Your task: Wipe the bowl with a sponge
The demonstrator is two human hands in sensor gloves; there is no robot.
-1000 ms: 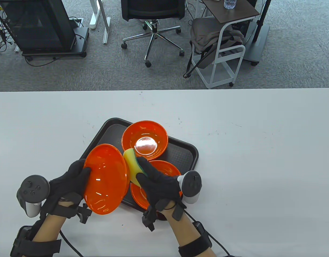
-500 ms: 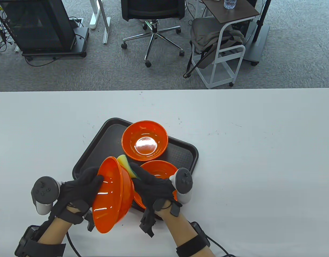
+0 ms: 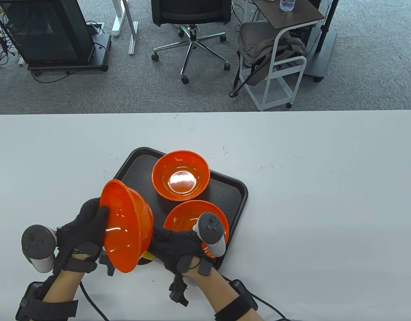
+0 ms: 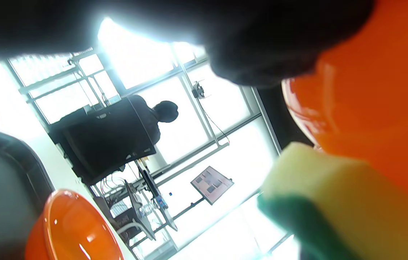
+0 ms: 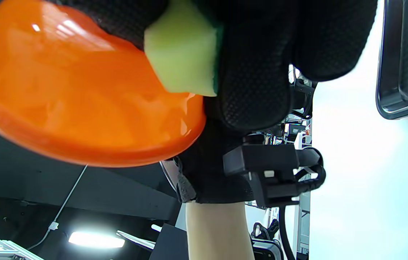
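My left hand (image 3: 86,224) holds an orange bowl (image 3: 125,225) by its rim, tilted on edge above the near left corner of the black tray (image 3: 230,187). My right hand (image 3: 172,245) grips a yellow and green sponge (image 5: 182,50) and presses it against the bowl's outer side (image 5: 81,94). In the table view only a yellow sliver of the sponge (image 3: 148,256) shows under the bowl. The sponge (image 4: 337,195) also shows beside the bowl (image 4: 381,108) in the left wrist view.
Two more orange bowls sit on the tray: one at the back (image 3: 181,175), one at the near right (image 3: 192,220), partly behind my right hand's tracker (image 3: 210,234). The white table (image 3: 325,200) extends all around. Chairs and a cart stand on the floor beyond.
My right hand has slid the sponge from the bowl's top edge down along its outer side toward me. My left hand has shifted the bowl left and turned it.
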